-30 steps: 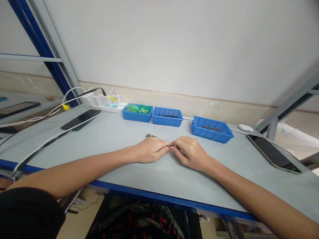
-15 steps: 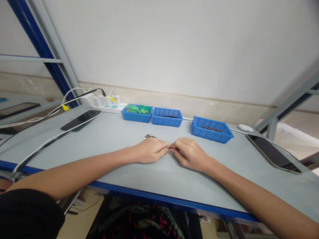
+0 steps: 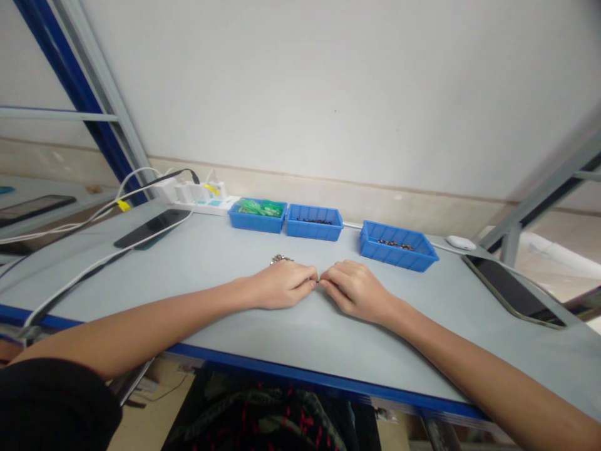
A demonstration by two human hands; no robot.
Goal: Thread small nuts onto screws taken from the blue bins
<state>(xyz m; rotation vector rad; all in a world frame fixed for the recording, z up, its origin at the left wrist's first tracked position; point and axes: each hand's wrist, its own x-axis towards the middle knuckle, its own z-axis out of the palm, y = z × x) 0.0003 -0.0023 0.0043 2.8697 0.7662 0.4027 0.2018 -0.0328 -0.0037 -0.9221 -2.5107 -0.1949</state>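
Close together over the grey tabletop [image 3: 263, 335], my two hands meet almost fingertip to fingertip. My left hand [image 3: 287, 284] is closed in a pinch. Facing it, my right hand [image 3: 353, 289] is pinched as well. A tiny dark piece shows in the narrow gap between the fingertips; it is too small to name, and the fingers cover most of it. Just behind my left hand lies a small pile of shiny metal parts [image 3: 280, 258], partly hidden by that hand.
Along the back stand a blue bin [image 3: 257, 223] with green packets, a blue bin [image 3: 313, 232] of small dark parts, and a blue bin [image 3: 397, 252] of brownish parts. A power strip [image 3: 213, 205], a phone [image 3: 153, 228], another phone [image 3: 511, 291] and a white case [image 3: 461, 242] lie around.
The fingertips of my two hands have come slightly closer, and less of the dark piece between them shows. The rest looks the same.
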